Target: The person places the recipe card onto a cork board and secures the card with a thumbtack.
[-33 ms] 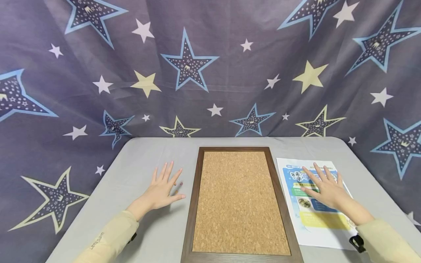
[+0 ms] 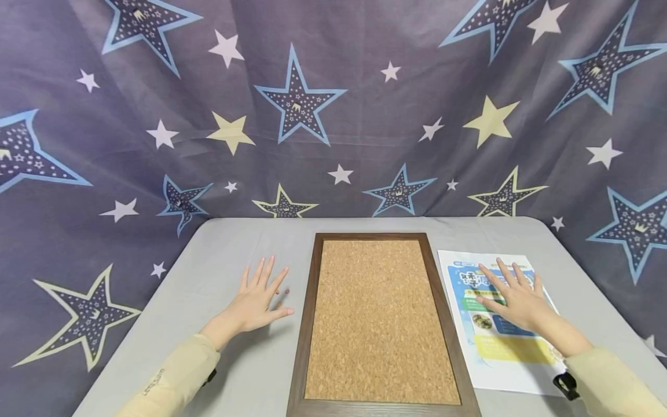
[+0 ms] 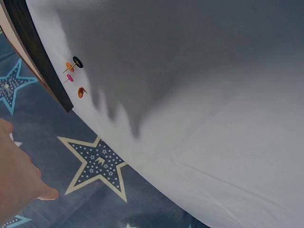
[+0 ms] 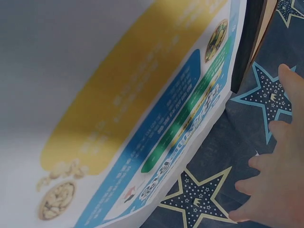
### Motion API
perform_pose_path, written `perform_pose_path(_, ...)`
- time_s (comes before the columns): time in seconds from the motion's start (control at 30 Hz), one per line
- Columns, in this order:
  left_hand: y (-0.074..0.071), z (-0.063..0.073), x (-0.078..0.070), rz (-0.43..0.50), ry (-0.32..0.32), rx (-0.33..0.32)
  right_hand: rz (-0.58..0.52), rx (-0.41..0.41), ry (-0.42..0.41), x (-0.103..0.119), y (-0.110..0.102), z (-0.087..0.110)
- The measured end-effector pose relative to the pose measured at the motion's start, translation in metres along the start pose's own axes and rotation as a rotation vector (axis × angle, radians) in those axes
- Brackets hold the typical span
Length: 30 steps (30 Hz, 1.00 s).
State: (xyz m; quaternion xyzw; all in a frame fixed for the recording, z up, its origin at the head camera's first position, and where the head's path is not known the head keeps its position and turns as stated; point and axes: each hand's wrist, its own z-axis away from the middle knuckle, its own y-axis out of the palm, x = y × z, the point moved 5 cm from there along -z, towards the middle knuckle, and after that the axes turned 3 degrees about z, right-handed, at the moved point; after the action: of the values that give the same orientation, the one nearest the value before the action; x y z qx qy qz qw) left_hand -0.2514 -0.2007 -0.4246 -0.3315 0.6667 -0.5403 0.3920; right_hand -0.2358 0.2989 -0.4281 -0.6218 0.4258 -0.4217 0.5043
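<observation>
A cork board [image 2: 383, 324] in a dark brown wooden frame [image 2: 307, 324] lies on the table in the middle of the head view. To its left my left hand [image 2: 255, 304] hovers over the table, palm down, fingers spread and holding nothing. Several thumbtacks [image 3: 77, 61] lie near the board's left side, partly hidden behind that hand in the head view. Right of the board lies a printed poster [image 2: 513, 350] in blue, green and yellow. Above it, my right hand [image 2: 521, 304] is spread out with nothing in its grasp and covers part of the print.
A grey cloth covers the table [image 2: 250, 382]. Behind and at both sides hangs a dark curtain [image 2: 359, 133] with a star pattern. The poster's left edge lies close along the board's frame.
</observation>
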Motion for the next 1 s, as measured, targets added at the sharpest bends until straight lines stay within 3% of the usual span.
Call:
perform_pose_path(0.3,0.000,0.001,-0.001,-0.003,0.028,-0.041,0.010,-0.007,-0.010,0.003,-0.002,0.001)
perform_pose_path(0.57,0.000,-0.002,-0.007,-0.033,0.045,-0.013,-0.021,-0.013,-0.014,0.000,-0.004,0.004)
perform_pose_path(1.0,0.008,-0.004,-0.022,-0.055,0.113,0.028,-0.087,-0.029,0.007,-0.027,-0.003,0.010)
